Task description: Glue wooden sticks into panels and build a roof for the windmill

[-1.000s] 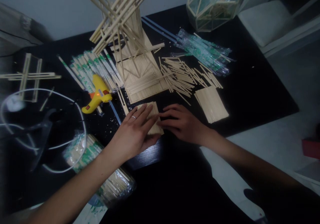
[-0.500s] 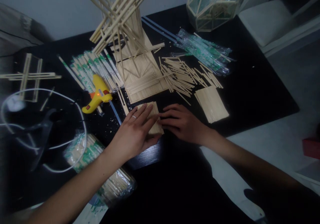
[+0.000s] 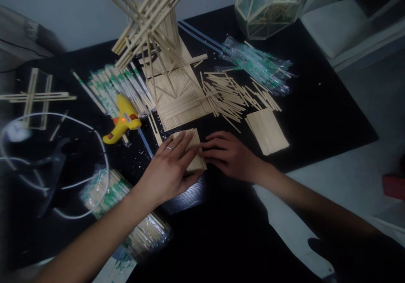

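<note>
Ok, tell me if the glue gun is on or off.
It looks on: the glue gun shows a small orange light glowing on its side. Whether it is hot, I cannot tell.

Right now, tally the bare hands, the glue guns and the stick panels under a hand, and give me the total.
Hands: 2 (left hand, right hand)
Glue gun: 1
Stick panel under the left hand: 1
Total: 4

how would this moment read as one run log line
left hand: on small stick panel | right hand: at panel's right edge | glue gun: left of left hand | loose sticks: beyond right hand
</note>
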A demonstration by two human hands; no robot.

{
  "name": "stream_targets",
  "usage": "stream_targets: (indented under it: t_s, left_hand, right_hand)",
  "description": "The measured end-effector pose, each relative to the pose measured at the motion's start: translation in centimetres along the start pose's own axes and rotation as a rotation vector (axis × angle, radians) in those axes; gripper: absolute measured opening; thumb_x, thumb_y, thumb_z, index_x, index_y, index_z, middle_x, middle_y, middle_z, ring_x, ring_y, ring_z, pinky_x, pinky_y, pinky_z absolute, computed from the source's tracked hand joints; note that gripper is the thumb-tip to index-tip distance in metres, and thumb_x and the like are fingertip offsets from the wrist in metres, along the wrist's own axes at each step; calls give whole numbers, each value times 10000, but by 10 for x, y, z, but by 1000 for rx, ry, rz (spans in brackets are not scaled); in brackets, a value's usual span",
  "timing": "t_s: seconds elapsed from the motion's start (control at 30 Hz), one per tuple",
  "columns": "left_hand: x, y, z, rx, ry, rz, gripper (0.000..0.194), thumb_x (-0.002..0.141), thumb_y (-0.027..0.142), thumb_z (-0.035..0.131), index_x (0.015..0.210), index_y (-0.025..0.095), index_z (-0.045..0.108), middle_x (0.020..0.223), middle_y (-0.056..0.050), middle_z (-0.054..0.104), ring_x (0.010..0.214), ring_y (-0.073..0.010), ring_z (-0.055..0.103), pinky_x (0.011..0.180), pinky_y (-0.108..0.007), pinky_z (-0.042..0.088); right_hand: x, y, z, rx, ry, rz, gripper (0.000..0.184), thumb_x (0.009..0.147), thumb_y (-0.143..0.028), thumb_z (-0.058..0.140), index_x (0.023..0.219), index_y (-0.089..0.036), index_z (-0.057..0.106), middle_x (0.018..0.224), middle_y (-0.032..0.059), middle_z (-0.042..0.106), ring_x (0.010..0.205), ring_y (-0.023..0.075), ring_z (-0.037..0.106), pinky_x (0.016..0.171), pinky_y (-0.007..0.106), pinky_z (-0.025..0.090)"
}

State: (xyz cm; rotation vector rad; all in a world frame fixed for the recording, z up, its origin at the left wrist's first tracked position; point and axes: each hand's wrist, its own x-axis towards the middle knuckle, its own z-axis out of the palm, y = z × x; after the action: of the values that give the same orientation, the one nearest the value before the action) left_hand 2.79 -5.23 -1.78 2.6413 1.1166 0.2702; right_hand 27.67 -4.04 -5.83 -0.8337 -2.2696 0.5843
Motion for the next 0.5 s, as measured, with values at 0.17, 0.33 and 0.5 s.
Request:
stream_targets:
  t_s: [0.17,0.33,0.5]
  left_hand:
    - [0,1,1,-6,19,-8,528,980,431,685,1411,131,641,1613,-233,509,1519,-414,475,1239,-637,426]
    - [0,-1,2,-39,14,-6,539,987,436,679,1418,115,640,1615,-245,502,1526,-419,463,1251,-638,410]
    - [0,-1,2,-73,19,-19,530,985,422,683,1436,146,634,1623,-215,505,1533,-407,457,1259,-647,397]
  right_hand:
    - [-1,0,0,14,-9,13,181,996,-182,692,1144,-222,789,1182,73,801,1202,285,646,981,488,573]
    - [0,0,0,15,-8,15,178,1005,-196,683,1143,-225,793,1171,72,807,1196,288,644,977,503,573]
    - [-1,1,0,5,-9,8,169,1010,-206,680,1130,-228,796,1176,73,806,1199,293,644,958,498,578]
